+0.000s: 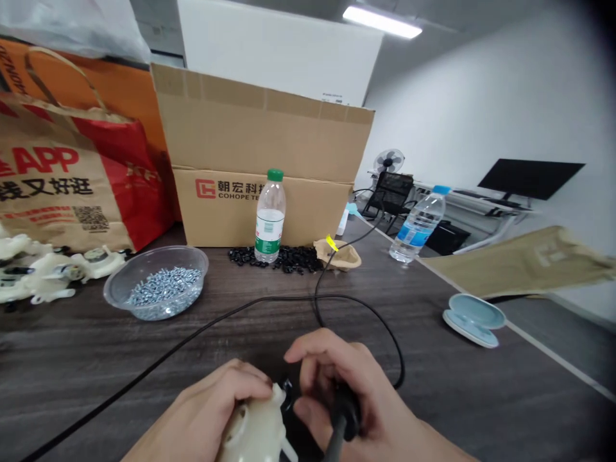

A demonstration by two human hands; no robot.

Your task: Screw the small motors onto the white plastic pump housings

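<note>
The left hand (206, 404) is closed over a cream plastic part (253, 433), and just to its right the right hand (353, 391) curls around a black tool (345, 410), index finger and thumb apart; a small black piece (287, 393) sits at the cream part's end, between the hands. To the right of the right hand, dark tabletop (447, 398) stretches to the slanting table edge (553, 358), with an open pale-blue case (474, 317) near that edge. Ahead of both hands a black cable (269, 298) crosses the table and curves back just beside the right hand, limiting the room there; whether it joins the tool cannot be told. Forward-left of the left hand stands a clear bowl (205, 276) of screws (166, 289). Straight ahead, well apart from the hands, a green-capped bottle (269, 224) stands among small black pieces (298, 258), its lettering too small to read. Behind it a cardboard box (260, 122) closes off the far side, printed with "朝宏科" and "COHOPE TE", the rest hidden by the bottle. Far forward-left of the left hand, a paper bag (58, 167) shows "APP", "又好逛" and a QR code, with "KF" legible on its red side. Forward-right of the right hand, a blue-capped bottle (418, 228) wears a blue label, unreadable here.
</note>
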